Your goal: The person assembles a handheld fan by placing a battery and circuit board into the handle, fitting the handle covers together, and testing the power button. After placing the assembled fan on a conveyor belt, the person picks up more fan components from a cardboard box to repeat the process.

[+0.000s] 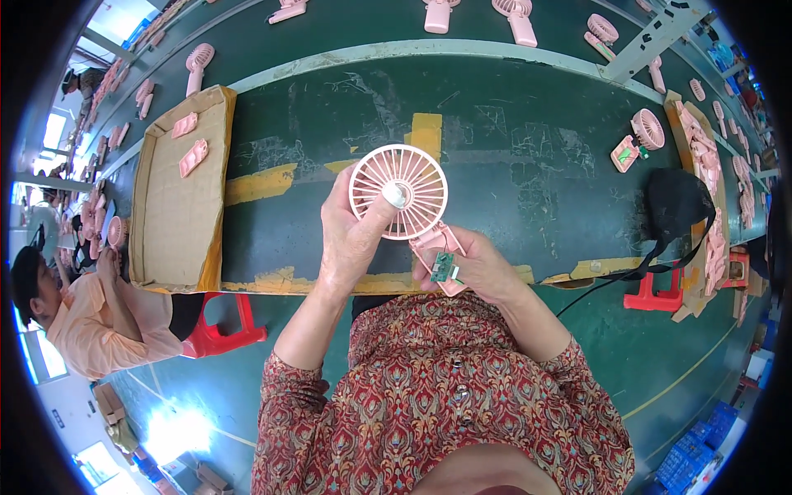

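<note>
Between my hands, over the near edge of the green table, is a pink handheld fan [419, 169]. Its round slatted head faces up, and its handle [450, 239] stands uncovered toward me at the lower right. A small green circuit board [444, 266] shows at the handle. My left hand [351, 231] grips the fan head, with the thumb over the grille near its silvery centre. Around the handle and beside the board closes my right hand [487, 268]; some of its fingertips are hidden behind the handle.
A cardboard tray [177, 223] with two pink shells [194, 157] stands at the left. Another opened fan [648, 129] lies at the right, near a black cloth bag [678, 206] and a carton of pink parts [704, 161]. A co-worker [107, 318] sits at the left.
</note>
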### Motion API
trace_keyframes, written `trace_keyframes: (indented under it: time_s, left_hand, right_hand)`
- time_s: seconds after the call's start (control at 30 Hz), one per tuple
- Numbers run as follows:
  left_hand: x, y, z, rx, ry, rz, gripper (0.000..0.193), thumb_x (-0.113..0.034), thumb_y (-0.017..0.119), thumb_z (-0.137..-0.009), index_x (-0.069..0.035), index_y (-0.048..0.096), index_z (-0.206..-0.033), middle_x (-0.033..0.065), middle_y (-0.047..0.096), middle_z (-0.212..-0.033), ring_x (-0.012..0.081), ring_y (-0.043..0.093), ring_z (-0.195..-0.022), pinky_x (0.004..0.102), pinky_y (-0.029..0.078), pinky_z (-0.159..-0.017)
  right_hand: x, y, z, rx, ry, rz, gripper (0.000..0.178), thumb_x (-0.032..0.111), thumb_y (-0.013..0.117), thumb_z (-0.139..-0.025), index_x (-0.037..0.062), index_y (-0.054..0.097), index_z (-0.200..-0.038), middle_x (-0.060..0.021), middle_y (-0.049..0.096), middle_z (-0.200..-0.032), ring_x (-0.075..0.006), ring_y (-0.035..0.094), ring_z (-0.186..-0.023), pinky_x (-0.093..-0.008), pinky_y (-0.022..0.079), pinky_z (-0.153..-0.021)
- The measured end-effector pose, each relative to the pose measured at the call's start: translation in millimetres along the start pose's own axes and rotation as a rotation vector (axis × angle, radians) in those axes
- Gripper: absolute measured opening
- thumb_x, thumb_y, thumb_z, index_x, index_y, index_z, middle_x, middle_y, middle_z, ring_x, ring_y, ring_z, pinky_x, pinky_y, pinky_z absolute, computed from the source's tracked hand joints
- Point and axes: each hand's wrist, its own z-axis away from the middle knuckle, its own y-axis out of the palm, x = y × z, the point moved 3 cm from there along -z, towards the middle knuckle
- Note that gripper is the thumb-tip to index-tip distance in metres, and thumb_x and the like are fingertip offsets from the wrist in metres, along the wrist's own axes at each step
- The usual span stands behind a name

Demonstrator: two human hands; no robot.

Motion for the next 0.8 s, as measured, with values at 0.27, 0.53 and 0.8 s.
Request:
trace_keyframes:
  time_s: [0.27, 0.53, 0.8]
  left_hand:
    - [9, 1, -1, 0.070, -0.081, 0.018, 0.054, -0.025, 0.070, -0.081, 0.006, 0.047, -0.119, 0.0110, 0.060, -0.106, 0.0136, 0.058, -0.095, 0.0279, 0.047, -0.084]
    - [-5, 15, 17, 0.060, 0.512, -0.736, 0.032, -0.003, 0.073, -0.070, -0.001, 0.061, -0.100, 0.0114, 0.060, -0.095, 0.0212, 0.059, -0.087, 0.0311, 0.048, -0.077]
    - [26, 33, 25, 0.235, 0.027, -0.420, 0.020, -0.005, 0.066, -0.080, 0.002, 0.061, -0.098, 0.0100, 0.065, -0.078, 0.0135, 0.064, -0.068, 0.0264, 0.052, -0.060]
  right_hand:
    - [8, 3, 5, 0.005, -0.054, 0.188, 0.021, 0.014, 0.056, -0.090, 0.0019, 0.055, -0.107, -0.0044, 0.061, -0.081, -0.0112, 0.062, -0.071, -0.0262, 0.053, -0.063]
    - [-3, -22, -8, -0.345, 0.004, 0.169, 0.018, 0.014, 0.055, -0.090, -0.0007, 0.056, -0.100, -0.0073, 0.063, -0.076, -0.0131, 0.063, -0.065, -0.0259, 0.053, -0.058]
    - [-7, -29, -14, -0.335, -0.015, 0.384, 0.023, 0.016, 0.046, -0.091, -0.0031, 0.054, -0.102, -0.0111, 0.063, -0.079, -0.0143, 0.064, -0.072, -0.0279, 0.053, -0.059]
